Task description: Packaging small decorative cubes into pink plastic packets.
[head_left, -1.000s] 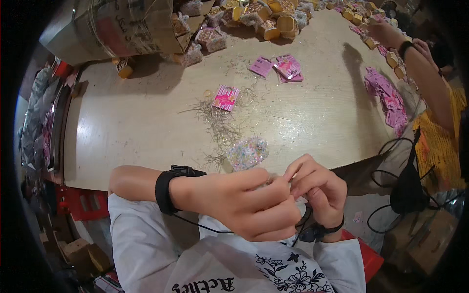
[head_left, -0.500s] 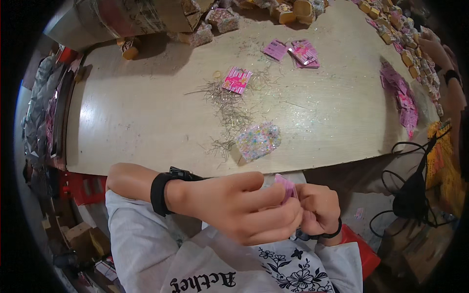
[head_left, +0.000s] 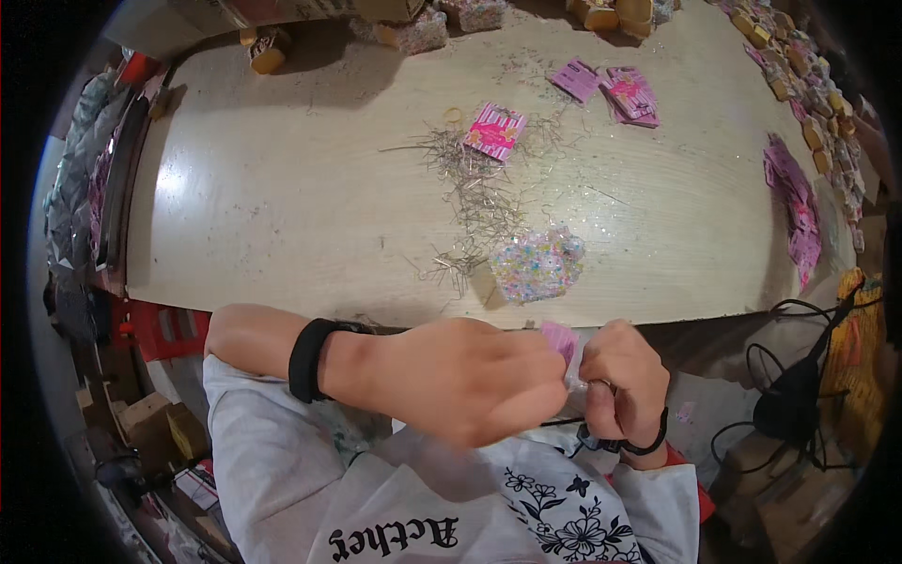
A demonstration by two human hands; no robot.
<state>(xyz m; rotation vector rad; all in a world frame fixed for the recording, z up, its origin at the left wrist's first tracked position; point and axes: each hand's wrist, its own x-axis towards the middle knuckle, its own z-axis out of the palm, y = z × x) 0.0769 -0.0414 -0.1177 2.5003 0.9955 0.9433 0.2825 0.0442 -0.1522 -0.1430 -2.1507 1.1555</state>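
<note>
Close to my body, just off the table's near edge, both hands meet at a small pink card (head_left: pixel 560 340). My left hand (head_left: pixel 460 376) is closed with its back up, the card rising from its fingertips. My right hand (head_left: pixel 625 381) is curled shut beside the card, pinching a pale, see-through piece that its fingers mostly hide. Beyond them on the table lies a glittery piece with multicoloured beads (head_left: pixel 540 266). Next to it spreads a pile of thin bent metal wires (head_left: pixel 484 197), with a pink striped card (head_left: pixel 495 132) on top.
More pink cards (head_left: pixel 631 96) lie farther back on the table (head_left: pixel 282 207). At the right edge is a bundle of pink cards (head_left: pixel 797 216), near a row of small yellow-based items (head_left: pixel 810 122). A cardboard box (head_left: pixel 310 7) stands at the back left. Black cables (head_left: pixel 789 404) hang at right.
The view has shifted, so the table things appear farther right. My right hand has turned and drawn slightly away from the left, opening a gap where the see-through piece shows.
</note>
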